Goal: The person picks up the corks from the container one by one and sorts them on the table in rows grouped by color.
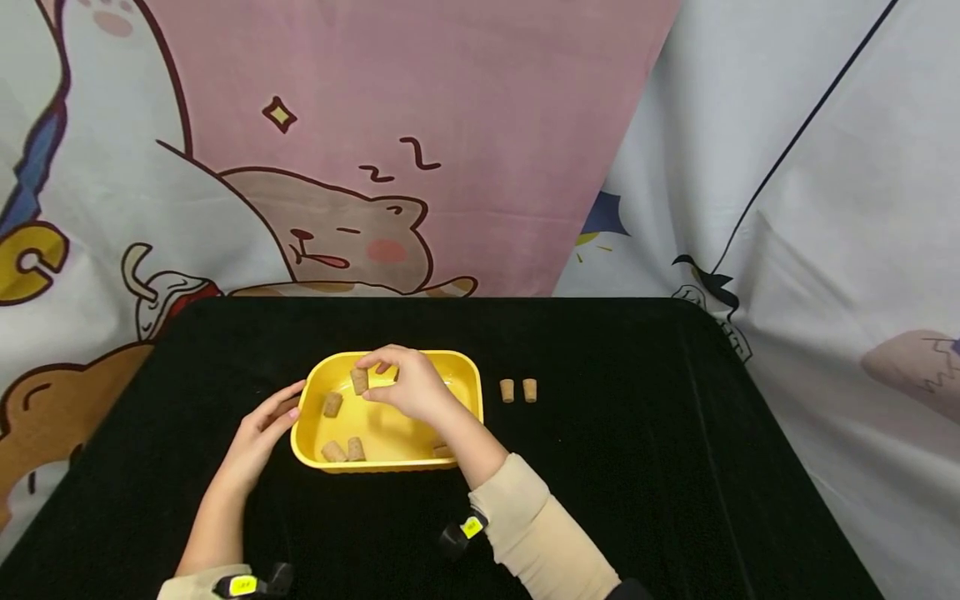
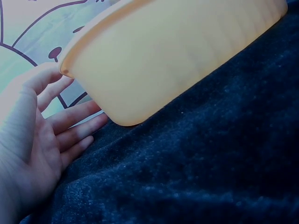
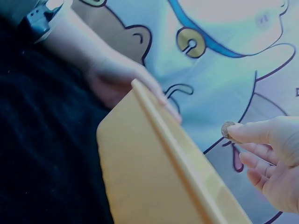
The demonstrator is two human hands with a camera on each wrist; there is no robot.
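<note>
Above the left half of the yellow tray [image 1: 397, 437], the held cork [image 1: 360, 382] is hanging from the right hand [image 1: 411, 385], thumb and fingertips pinching it, apart from the tray. Left hand [image 1: 257, 435] is gripping nothing, fingers mostly extended, tips touching the tray's left end. Risk: the pinch is looking shallow, fingertips only, so the cork could be slipping or twisting if pressure eases. Being small and rounded, it would likely be rolling on the smooth tray floor if dropped, maybe bumping the loose cork [image 1: 332, 405] lying at the tray's left. Left fingers pushing too hard could be sliding the tray. Right forearm [image 1: 474, 446] is crossing the near right corner, partly hiding another cork [image 1: 442, 451]; a low wrist could be catching the rim. Orientation: held cork's long axis is running roughly near to far as the head view is showing it, leaning slightly; one round end is facing the right wrist camera. Which end is narrower, can't tell; true tilt, can't tell either. Right of the tray, the table cork [image 1: 507, 391] and its twin [image 1: 530, 390] are sitting side by side on the table [image 1: 637, 467], axes looking parallel
</note>
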